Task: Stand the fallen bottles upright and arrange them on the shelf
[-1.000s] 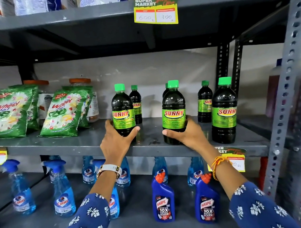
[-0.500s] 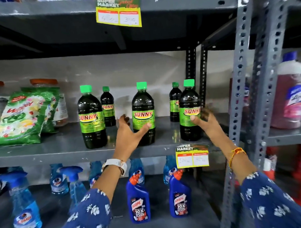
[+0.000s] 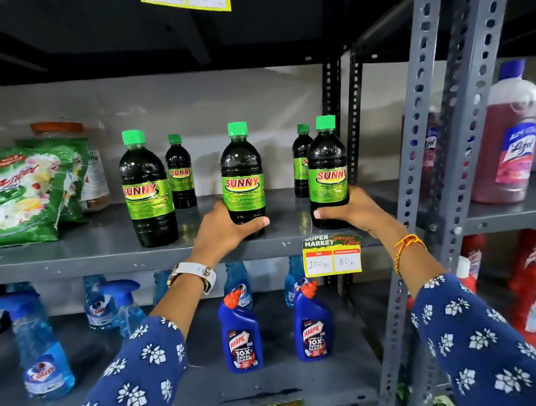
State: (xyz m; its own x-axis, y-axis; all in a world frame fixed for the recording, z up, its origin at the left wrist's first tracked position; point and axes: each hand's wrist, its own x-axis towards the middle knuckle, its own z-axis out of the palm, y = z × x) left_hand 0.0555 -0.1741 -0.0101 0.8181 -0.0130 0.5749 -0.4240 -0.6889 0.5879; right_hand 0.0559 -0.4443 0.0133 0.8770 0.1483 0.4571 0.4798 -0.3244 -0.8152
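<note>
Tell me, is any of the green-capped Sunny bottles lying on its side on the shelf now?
No: all five Sunny bottles stand upright on the shelf.

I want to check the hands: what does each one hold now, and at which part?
Left hand holds the middle bottle at its lower body; right hand holds the right front bottle at its lower body.

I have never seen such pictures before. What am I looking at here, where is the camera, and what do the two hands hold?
There is no machine: a person wears one camera on the head, looking down at their own arms. The left hand grips the middle Sunny bottle; the right hand grips the right Sunny bottle. Both stand upright on the grey shelf, with a third front bottle and two smaller ones behind. Green detergent bags lie at the left.
</note>
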